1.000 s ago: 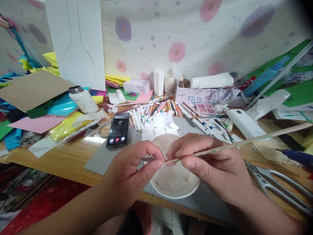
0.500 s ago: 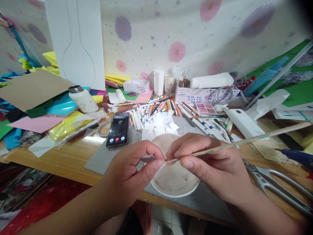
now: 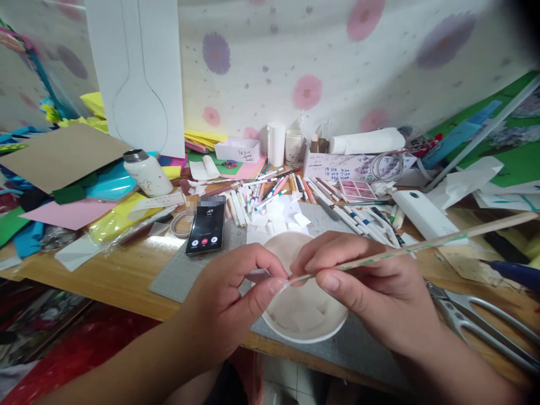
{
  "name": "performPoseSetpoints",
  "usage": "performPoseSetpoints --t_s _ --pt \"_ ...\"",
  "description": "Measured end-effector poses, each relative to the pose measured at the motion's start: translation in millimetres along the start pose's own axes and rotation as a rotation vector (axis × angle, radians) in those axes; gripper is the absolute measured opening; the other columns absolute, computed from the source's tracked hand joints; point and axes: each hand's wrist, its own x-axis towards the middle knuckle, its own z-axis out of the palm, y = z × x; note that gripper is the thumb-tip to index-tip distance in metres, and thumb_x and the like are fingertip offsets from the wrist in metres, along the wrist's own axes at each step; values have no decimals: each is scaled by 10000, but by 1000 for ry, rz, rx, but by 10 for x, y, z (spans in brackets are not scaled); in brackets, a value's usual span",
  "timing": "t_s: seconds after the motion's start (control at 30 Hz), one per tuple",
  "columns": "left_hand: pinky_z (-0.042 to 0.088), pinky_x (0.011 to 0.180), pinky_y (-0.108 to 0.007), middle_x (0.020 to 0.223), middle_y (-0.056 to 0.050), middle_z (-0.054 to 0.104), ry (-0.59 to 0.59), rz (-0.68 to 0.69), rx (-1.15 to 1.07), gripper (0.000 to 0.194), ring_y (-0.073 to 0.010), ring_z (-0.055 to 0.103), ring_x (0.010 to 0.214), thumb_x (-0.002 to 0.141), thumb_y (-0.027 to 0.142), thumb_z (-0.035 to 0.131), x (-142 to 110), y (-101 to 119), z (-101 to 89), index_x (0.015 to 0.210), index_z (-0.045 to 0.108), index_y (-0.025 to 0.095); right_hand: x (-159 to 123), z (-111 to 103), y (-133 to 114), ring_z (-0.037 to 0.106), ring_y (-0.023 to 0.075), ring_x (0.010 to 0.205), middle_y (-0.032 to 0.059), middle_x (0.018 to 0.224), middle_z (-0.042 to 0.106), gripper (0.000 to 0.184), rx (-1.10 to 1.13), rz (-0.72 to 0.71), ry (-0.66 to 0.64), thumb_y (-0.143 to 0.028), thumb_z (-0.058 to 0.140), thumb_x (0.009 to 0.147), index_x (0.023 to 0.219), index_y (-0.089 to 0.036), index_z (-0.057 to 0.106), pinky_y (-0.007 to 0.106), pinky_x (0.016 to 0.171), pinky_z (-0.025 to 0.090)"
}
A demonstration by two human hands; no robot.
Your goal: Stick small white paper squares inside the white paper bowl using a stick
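Note:
My left hand [image 3: 240,295] pinches a small piece of white paper [image 3: 283,284] between thumb and forefinger. Between the thumb and fingers of my right hand [image 3: 371,287] lies a long thin stick [image 3: 439,243], pale with green marks, slanting up to the right. Its narrow tip meets the paper at my left fingertips. Below both hands stands a white paper bowl [image 3: 306,340] with pale bits inside, partly covered by my fingers. Just behind it, small cut white paper pieces [image 3: 276,216] lie heaped on a sheet.
A phone [image 3: 205,225] and a tape roll [image 3: 180,225] lie left of the bowl, near a white bottle [image 3: 147,173]. Many markers [image 3: 324,197] spread behind. Large scissors [image 3: 468,315] and a white power bank [image 3: 422,214] are at the right. The grey cutting mat [image 3: 177,281] nears the table's front edge.
The whole view has shifted slightly, with everything a little further right and down. Both hands keep their grips, the stick tip still at the paper.

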Motion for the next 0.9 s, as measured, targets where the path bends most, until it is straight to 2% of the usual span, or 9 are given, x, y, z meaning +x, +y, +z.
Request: performPoseSetpoints --t_s 0.33,0.9 --pt "469 695 -217 768 78 713 -29 -10 -16 151 -96 634 690 900 175 616 0 -13 -3 775 666 244 -4 -15 0 773 149 841 39 858 799 137 -51 -1 7 -68 726 911 936 -188 788 233 795 629" --pt "498 706 -222 772 68 736 -3 2 66 148 -98 638 666 890 171 621 6 -7 -17 770 671 241 -12 -10 -24 780 182 850 40 884 809 123 -77 31 -21 -114 721 929 934 -222 777 293 785 635"
